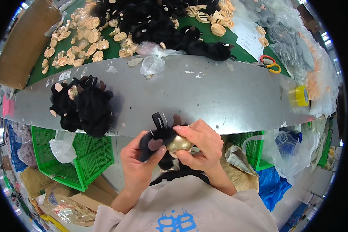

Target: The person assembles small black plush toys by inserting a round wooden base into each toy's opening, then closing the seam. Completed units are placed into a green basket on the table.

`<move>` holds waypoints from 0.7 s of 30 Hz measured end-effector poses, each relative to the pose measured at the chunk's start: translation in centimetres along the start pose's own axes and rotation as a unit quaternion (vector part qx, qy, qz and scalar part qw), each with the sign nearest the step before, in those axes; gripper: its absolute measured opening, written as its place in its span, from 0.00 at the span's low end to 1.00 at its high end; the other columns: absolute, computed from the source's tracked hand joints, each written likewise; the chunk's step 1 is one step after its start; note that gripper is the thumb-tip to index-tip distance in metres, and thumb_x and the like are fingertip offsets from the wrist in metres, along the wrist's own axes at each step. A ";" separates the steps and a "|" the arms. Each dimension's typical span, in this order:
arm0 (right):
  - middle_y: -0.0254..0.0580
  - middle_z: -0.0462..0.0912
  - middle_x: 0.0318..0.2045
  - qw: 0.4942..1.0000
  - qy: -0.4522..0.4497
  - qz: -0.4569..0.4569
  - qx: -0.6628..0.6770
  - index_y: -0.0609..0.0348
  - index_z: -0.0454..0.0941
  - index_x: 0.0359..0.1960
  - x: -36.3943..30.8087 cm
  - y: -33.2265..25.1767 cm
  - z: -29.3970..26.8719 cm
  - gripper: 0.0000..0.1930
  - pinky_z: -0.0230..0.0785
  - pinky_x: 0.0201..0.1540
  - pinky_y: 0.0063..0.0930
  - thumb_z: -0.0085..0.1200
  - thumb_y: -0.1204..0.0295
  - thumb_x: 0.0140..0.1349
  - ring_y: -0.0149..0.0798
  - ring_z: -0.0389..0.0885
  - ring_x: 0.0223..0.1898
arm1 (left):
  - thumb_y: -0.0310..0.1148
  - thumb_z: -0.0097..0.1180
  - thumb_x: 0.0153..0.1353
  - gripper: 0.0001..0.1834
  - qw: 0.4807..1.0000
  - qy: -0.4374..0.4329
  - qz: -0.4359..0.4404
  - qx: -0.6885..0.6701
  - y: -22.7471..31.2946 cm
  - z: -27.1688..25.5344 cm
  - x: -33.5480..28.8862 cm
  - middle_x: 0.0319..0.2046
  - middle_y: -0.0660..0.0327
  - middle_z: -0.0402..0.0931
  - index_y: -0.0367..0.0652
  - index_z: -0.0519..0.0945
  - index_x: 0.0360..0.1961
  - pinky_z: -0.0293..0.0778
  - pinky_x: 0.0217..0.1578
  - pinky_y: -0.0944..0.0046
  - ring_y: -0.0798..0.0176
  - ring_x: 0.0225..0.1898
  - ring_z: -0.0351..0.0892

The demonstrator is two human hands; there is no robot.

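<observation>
In front of my body, just off the table's near edge, I hold a black plush toy (pixel 147 144) with brown ears and a black ribbon loop on top. My left hand (pixel 141 160) is closed around its left side. On the other side my right hand (pixel 201 147) grips a shiny gold rounded piece (pixel 179 143) between thumb and fingers, pressed against the plush. Whether the piece is fixed to the toy I cannot tell. To the left on the metal table (pixel 162 92) lie more black plush toys (pixel 93 104), one with a gold and pink piece.
Beige plastic shells (pixel 92 36) and a pile of black plush toys (pixel 154 23) cover the far green surface. Red-and-yellow scissors (pixel 272 65) and yellow tape (pixel 301 95) lie at the right. Green crates (pixel 77 166) stand below the near edge. A cardboard box (pixel 27 42) is far left.
</observation>
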State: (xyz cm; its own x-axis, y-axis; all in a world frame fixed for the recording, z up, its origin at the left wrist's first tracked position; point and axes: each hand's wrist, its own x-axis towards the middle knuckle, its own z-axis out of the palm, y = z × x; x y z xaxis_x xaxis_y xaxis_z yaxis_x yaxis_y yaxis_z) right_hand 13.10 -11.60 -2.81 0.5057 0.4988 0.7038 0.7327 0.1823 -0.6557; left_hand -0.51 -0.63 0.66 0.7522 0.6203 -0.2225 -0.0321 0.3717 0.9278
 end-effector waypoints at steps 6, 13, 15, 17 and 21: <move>0.33 0.70 0.18 0.996 0.012 -0.039 -0.075 0.65 0.84 0.46 0.1 -0.3 0.1 0.22 0.60 0.23 0.26 0.69 0.65 0.52 0.36 0.65 0.20 | 0.16 0.66 0.54 0.18 0.992 0.023 0.084 0.095 -0.4 0.7 -0.3 0.38 0.66 0.79 0.33 0.79 0.47 0.71 0.44 0.74 0.75 0.39 0.76; 0.35 0.72 0.18 0.999 -0.018 0.046 -0.009 0.68 0.82 0.47 -0.5 -0.8 -0.1 0.22 0.60 0.22 0.27 0.66 0.62 0.58 0.36 0.67 0.20 | 0.21 0.66 0.59 0.11 0.997 -0.056 0.026 0.046 0.2 0.3 0.4 0.35 0.67 0.77 0.38 0.76 0.40 0.70 0.40 0.75 0.78 0.37 0.73; 0.34 0.70 0.18 0.997 -0.036 0.073 0.013 0.66 0.83 0.49 -0.4 -0.8 -0.2 0.21 0.58 0.22 0.29 0.64 0.63 0.59 0.36 0.65 0.19 | 0.22 0.67 0.59 0.12 0.995 -0.065 0.019 0.078 0.4 0.0 0.6 0.34 0.67 0.77 0.40 0.75 0.40 0.70 0.40 0.76 0.78 0.36 0.72; 0.34 0.74 0.23 0.981 -0.084 0.133 0.117 0.66 0.77 0.56 0.0 -0.7 -1.4 0.30 0.66 0.29 0.26 0.66 0.58 0.56 0.33 0.69 0.24 | 0.22 0.67 0.58 0.13 0.996 -0.068 0.025 0.047 0.9 -0.1 0.5 0.36 0.66 0.76 0.39 0.75 0.40 0.69 0.41 0.75 0.77 0.37 0.72; 0.37 0.77 0.44 0.876 -0.133 0.321 0.335 0.66 0.68 0.63 0.2 0.0 -2.5 0.44 0.72 0.47 0.27 0.74 0.52 0.49 0.31 0.77 0.43 | 0.20 0.66 0.57 0.14 0.990 -0.125 0.047 0.038 1.8 0.0 0.8 0.39 0.63 0.75 0.37 0.75 0.42 0.68 0.43 0.73 0.74 0.39 0.72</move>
State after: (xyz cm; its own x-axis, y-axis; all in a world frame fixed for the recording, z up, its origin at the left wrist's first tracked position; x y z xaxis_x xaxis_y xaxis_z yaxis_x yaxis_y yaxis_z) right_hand 14.37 -13.63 -2.00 0.5265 0.8442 0.1006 -0.1418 0.2039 -0.9687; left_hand 0.01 0.50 2.18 0.8883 0.4551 -0.0617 -0.0669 0.2613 0.9629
